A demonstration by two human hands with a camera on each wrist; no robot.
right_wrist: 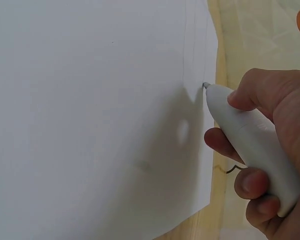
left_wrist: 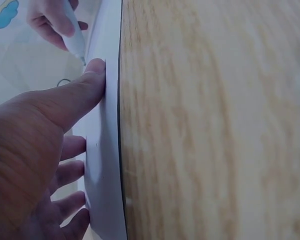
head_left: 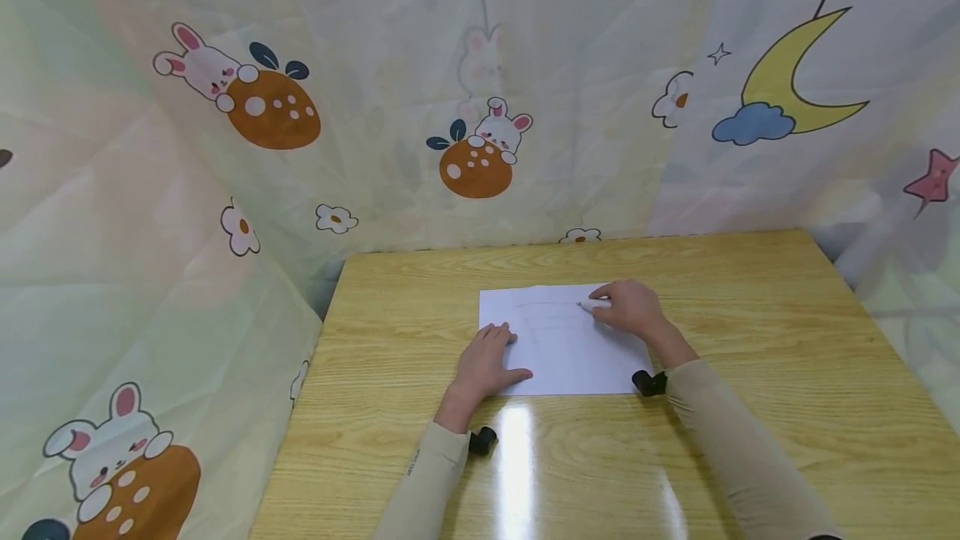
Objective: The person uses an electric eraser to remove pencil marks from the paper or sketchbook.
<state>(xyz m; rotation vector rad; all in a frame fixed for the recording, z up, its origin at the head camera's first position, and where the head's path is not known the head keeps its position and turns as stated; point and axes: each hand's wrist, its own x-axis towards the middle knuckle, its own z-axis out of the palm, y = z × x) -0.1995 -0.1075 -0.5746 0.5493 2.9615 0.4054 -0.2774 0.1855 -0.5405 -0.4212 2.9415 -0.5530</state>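
Observation:
A sheet of white paper (head_left: 570, 357) lies on the wooden table, with a few faint, long lines across its upper part. My right hand (head_left: 628, 307) grips a thick white pen (right_wrist: 252, 135) with a rounded body and a narrow tip. That tip meets the paper at the end of the uppermost line, close to the far edge, as the right wrist view shows. Over the sheet's left side, my left hand (head_left: 486, 361) rests with fingers spread and thumb (left_wrist: 90, 80) out along the near edge.
The wooden table (head_left: 390, 340) carries the sheet near its middle. Patterned fabric (head_left: 390, 107) with rabbits, flowers and a moon hangs behind and to the sides. Black wrist-worn devices (head_left: 649, 382) sit by both cuffs.

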